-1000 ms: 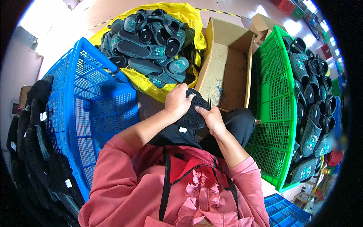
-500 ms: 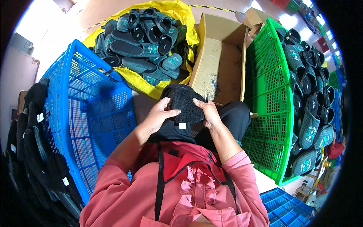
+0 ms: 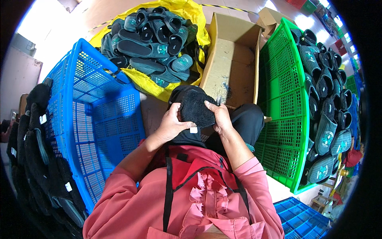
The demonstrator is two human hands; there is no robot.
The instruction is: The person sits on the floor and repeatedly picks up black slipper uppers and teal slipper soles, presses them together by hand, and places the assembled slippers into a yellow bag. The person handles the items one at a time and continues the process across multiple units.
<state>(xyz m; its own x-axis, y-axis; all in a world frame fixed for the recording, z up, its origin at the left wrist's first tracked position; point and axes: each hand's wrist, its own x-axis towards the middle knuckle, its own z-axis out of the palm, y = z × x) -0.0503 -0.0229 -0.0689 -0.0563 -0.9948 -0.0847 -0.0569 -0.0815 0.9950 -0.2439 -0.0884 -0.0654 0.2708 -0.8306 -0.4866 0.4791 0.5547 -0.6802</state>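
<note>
Head view: fleecy black piece between left fingers and right fingers, both clamped on edges.

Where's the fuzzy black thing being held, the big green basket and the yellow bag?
Fuzzy black thing (image 3: 197,109), head view: middle.
Green basket (image 3: 281,103), head view: mesh wall.
Yellow bag (image 3: 146,85), head view: front flap.

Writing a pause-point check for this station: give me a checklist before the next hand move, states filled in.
1. Left hand on black fleecy piece: ok, grips its left side.
2. Right hand on it: ok, thumb on top at right.
3. White tag in sight: ok, at the lower edge.
4. Piece's underside: cannot tell, hidden.
5. Cardboard box free of debris: not ok, dark bits inside.
</note>
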